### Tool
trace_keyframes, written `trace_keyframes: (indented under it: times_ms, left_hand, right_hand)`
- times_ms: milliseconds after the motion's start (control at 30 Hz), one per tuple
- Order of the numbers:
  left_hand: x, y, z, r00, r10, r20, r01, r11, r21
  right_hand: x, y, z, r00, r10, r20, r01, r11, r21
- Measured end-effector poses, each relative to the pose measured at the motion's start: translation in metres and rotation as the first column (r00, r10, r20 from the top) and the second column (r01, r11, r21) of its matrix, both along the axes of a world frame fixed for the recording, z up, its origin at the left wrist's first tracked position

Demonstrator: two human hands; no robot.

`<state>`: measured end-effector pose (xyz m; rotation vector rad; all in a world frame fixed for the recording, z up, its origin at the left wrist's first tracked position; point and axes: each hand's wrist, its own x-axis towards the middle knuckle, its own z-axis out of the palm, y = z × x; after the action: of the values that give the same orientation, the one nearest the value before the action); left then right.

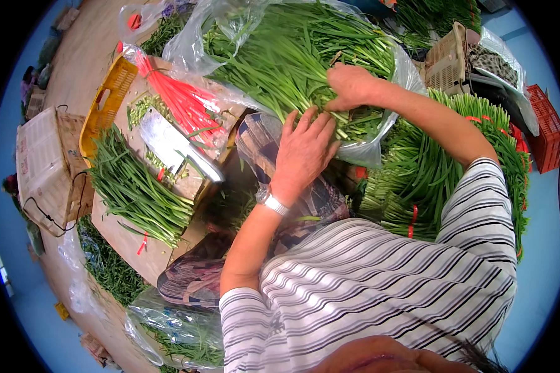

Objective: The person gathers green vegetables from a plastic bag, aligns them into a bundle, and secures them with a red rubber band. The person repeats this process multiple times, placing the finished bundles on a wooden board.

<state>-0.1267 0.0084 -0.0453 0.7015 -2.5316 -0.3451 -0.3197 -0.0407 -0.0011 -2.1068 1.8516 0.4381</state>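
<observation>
Before me a large heap of garlic chives (280, 60) lies in a clear plastic bag (401, 70), its pale stem ends towards me. My left hand (303, 147), with a metal watch (271, 200) at the wrist, lies over the stem ends with its fingers spread. Just beyond it, my right hand (352, 86) reaches into the stems with bent fingers; whether it grips any is hidden. To the left, a cleaver (161, 140) rests on a board (191, 186) beside cut stem bits. A bunch of chives (140, 186) lies near it.
Pink-red ties (177, 95) in plastic lie beyond the cleaver. A yellow plastic crate (105, 102) and a white box (42, 163) stand left. Bundled chives (401, 186) with red ties are stacked by my right arm. A red crate (546, 130) is farther right.
</observation>
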Motion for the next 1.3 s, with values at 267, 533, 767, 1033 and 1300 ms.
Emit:
trace_keyframes:
  times_ms: [267, 533, 767, 1033, 1300]
  left_hand:
    - [0.002, 0.000, -0.001, 0.998, -0.043, -0.036, 0.043, 0.999, -0.001]
    - [-0.004, 0.001, 0.003, 0.996, -0.061, 0.072, 0.053, 0.992, 0.114]
    - [-0.003, -0.007, 0.002, 0.989, -0.026, -0.143, 0.058, 0.971, 0.231]
    - [-0.028, -0.007, -0.005, 1.000, 0.004, -0.004, -0.004, 0.997, 0.075]
    - [-0.030, -0.006, -0.011, 1.000, 0.016, -0.020, -0.014, 0.995, 0.101]
  right_hand:
    - [0.011, -0.006, 0.002, 1.000, 0.005, -0.015, -0.005, 1.000, -0.007]
    - [-0.006, -0.044, 0.008, 0.999, 0.025, -0.024, -0.022, 0.992, 0.124]
    - [-0.027, -0.059, 0.008, 0.941, -0.281, 0.191, 0.219, 0.931, 0.292]
    - [-0.024, -0.053, 0.018, 0.858, -0.457, 0.236, 0.319, 0.832, 0.454]
    - [-0.023, -0.083, 0.039, 0.900, -0.401, 0.170, 0.338, 0.889, 0.308]
